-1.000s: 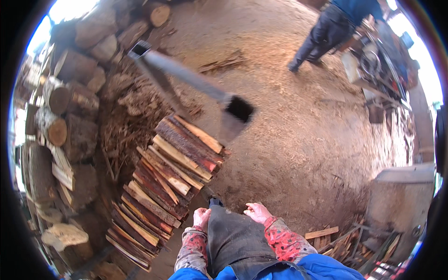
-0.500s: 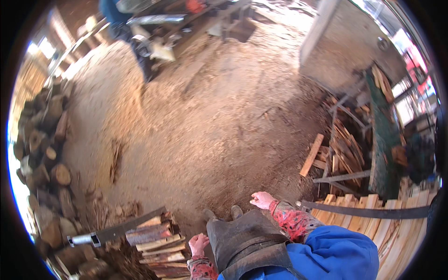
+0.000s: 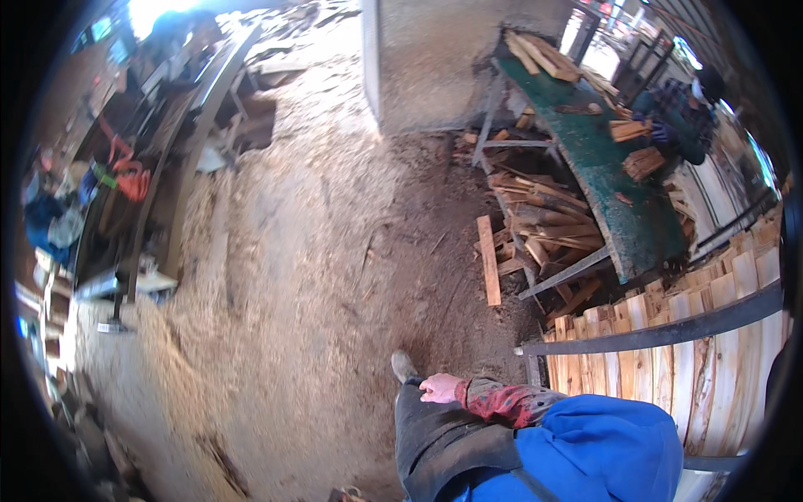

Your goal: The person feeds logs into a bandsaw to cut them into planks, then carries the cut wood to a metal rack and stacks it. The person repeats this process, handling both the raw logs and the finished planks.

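My right hand (image 3: 442,388) hangs loosely in front of my dark apron (image 3: 447,439), with the fingers bent a little and slightly apart. I see nothing held in it. A red-patterned sleeve (image 3: 510,403) covers that forearm, beside the blue cloth (image 3: 602,443) on my upper body. My left hand is out of view. One shoe (image 3: 403,366) shows ahead of the apron on the sawdust-strewn ground (image 3: 318,335). Right of my arm stands a stack of pale split wood (image 3: 652,360) behind a dark metal bar (image 3: 669,335).
A green-topped table (image 3: 585,167) holds wood pieces; a gloved person (image 3: 690,125) stands behind it with split sticks (image 3: 629,130). Scrap wood (image 3: 548,217) lies beneath, a loose board (image 3: 488,261) beside it. Long machinery (image 3: 159,176) stands left, logs (image 3: 100,443) lower left.
My view has turned right, bringing the green table and the person behind it more fully in. My left hand and the split wood beside it have left the picture.
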Motion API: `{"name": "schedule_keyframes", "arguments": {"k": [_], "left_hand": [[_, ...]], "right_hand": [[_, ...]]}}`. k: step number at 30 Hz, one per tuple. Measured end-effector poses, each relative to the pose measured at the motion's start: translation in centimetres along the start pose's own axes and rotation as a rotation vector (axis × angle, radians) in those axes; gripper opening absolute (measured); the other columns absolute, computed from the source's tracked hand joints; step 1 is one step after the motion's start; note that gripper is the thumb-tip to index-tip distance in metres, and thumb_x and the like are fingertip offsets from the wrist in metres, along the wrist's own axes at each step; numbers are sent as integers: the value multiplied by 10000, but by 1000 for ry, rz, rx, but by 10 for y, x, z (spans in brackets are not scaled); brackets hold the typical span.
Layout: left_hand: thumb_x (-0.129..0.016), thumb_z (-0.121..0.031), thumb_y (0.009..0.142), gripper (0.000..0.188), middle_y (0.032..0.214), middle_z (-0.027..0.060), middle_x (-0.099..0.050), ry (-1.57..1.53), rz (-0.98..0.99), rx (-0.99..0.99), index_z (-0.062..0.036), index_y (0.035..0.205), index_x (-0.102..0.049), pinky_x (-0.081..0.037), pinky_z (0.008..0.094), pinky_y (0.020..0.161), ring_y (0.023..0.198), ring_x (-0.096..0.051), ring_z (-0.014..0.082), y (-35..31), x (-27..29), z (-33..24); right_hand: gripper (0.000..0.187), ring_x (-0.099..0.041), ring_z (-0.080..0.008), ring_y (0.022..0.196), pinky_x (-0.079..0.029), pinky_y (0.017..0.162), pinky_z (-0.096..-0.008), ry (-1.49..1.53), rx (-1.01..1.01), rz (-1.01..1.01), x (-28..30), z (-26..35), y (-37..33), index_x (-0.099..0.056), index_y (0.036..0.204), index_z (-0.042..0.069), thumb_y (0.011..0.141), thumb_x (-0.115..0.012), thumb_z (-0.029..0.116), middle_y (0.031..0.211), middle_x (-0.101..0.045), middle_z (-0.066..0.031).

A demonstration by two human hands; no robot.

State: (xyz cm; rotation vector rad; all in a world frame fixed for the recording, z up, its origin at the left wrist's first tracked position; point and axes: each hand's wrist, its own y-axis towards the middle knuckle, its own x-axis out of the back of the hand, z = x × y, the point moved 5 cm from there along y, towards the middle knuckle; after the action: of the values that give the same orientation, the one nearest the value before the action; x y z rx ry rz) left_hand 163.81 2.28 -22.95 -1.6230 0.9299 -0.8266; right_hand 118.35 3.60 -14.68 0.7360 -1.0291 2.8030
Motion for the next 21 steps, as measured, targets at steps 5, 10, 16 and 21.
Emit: {"name": "schedule_keyframes", "arguments": {"k": [5, 10, 16, 21], "left_hand": [[-626, -395, 925, 475, 1024, 157, -661, -18, 9, -56, -12, 1190, -536, -550, 399, 775, 909, -663, 302, 53, 62, -138], [-640, -369, 923, 458, 1016, 161, -659, -302, -1, -238, -14, 1188, -527, -557, 394, 776, 909, -666, 298, 116, 135, -327], [-587, -140, 934, 142, 831, 144, -641, -345, -57, -524, -9, 965, -541, -601, 387, 638, 755, -686, 282, 114, 101, -575], [-713, -259, 881, 452, 1004, 193, -649, -192, 54, -343, -2, 1185, -500, -577, 416, 746, 890, -669, 314, 142, 40, -612]], "right_hand": [[489, -657, -330, 979, -510, 840, -423, 37, -129, -122, 101, -10, 19, -630, 1188, 27, 845, -625, 375, 1032, -695, -166], [475, -660, -303, 1001, -510, 861, -408, 367, -269, -598, 169, -94, -3, -650, 1159, 52, 840, -645, 404, 1064, -685, -175], [434, -680, -252, 911, -530, 785, -369, 520, -462, -931, 268, -187, -40, -659, 1135, 46, 825, -701, 346, 974, -699, -142], [353, -682, -237, 796, -535, 705, -351, 544, -362, -1326, 399, -244, -57, -662, 1063, 20, 834, -710, 284, 849, -689, -115]]}}
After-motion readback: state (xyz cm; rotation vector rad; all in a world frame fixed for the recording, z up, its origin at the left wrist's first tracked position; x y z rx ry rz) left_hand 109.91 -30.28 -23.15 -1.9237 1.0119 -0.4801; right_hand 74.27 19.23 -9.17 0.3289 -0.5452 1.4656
